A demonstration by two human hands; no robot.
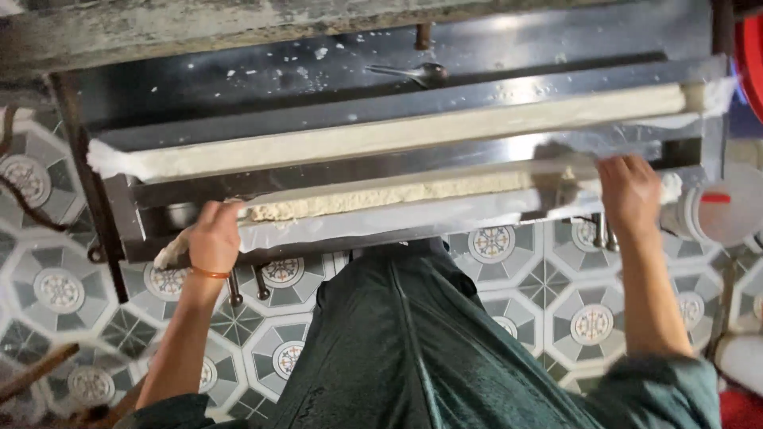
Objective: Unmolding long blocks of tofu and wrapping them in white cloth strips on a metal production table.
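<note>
Dough-filled steel tray sits at the near edge of a metal tabletop, above a patterned tile floor; left hand and right hand curl closed around its plastic-lined ends. Beyond, a second tray, then a spoon.

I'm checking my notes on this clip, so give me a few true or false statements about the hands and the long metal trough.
1. Both hands, left hand and right hand, rest on the long shiny metal trough. True.
2. The trough holds dark liquid. False: it holds pale crumbly dough.
3. An orange band circles the left wrist. True.
4. The floor is plain grey concrete. False: it is patterned tile floor.
</note>
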